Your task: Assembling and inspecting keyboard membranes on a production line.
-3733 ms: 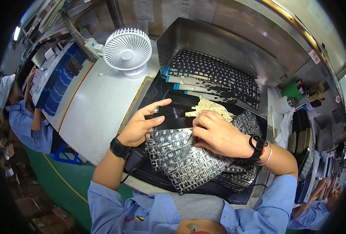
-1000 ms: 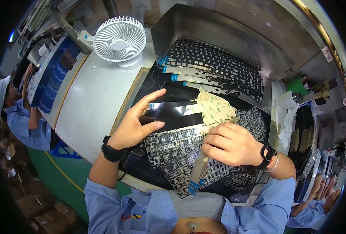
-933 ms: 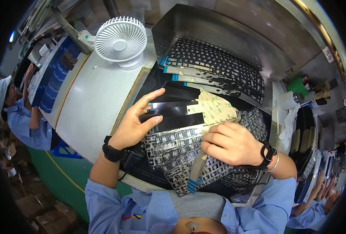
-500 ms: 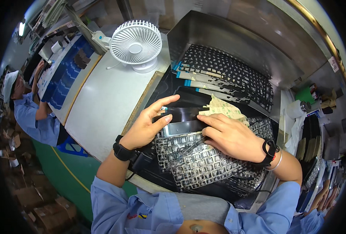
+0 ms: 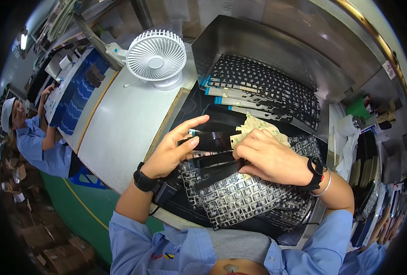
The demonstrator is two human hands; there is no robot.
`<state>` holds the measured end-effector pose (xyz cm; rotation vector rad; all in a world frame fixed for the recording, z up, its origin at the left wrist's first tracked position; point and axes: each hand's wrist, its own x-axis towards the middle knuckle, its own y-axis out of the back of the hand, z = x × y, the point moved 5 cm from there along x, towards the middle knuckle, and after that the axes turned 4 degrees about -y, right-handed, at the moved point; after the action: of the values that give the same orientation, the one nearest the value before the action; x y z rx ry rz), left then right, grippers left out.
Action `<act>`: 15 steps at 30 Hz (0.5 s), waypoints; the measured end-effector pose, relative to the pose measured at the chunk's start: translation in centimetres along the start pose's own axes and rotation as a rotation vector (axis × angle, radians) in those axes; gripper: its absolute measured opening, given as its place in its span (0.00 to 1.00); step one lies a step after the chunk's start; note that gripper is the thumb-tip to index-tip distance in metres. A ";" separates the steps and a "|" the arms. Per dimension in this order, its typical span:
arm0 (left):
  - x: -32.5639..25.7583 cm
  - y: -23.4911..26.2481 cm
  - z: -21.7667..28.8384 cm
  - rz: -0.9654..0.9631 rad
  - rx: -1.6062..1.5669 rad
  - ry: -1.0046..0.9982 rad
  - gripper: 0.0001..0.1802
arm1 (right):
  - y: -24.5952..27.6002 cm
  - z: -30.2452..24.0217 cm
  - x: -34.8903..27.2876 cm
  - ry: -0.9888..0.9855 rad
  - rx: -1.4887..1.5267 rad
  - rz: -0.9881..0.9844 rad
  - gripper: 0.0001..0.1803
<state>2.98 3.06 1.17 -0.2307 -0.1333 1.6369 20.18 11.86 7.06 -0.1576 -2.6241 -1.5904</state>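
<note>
My left hand (image 5: 173,149) pinches the left end of a glossy black film strip (image 5: 212,142) between thumb and forefinger. The fingers of my right hand (image 5: 267,153) are curled together at the right end of another dark strip (image 5: 215,160), which hangs just below the first. Beside and partly under that hand lies a crumpled, cream-yellow backing paper (image 5: 254,123) with green print. Below both hands rests a keyboard-shaped sheet (image 5: 240,199) with a grid of silvery key openings, its upper part covered by the strips.
A fanned stack of black keyboard sheets (image 5: 267,89) with blue-tabbed edges lies against a metal guard (image 5: 276,50). A white fan (image 5: 156,62) stands on the pale table (image 5: 116,114) at the left. Farther left, a co-worker (image 5: 38,142) sits at another bench.
My right hand has curled its fingers and risen slightly. The lower strip's pale, shiny face has turned dark, and its end now spreads lower over the keyboard sheet. My left hand has barely moved.
</note>
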 end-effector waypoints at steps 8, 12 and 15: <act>0.5 0.6 -0.8 0.126 -0.141 0.159 0.21 | 0.0 -0.9 -1.0 0.109 -0.180 0.096 0.10; 0.4 0.1 -0.9 0.095 0.069 0.044 0.26 | 0.8 -0.6 0.0 0.039 -0.132 0.194 0.07; 0.6 -0.2 -0.3 0.086 0.024 -0.078 0.33 | 0.3 0.0 0.1 0.037 -0.134 0.224 0.08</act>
<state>3.24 3.67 0.87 -0.1563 -0.1652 1.7329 20.16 12.00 7.32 -0.4104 -2.3743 -1.6716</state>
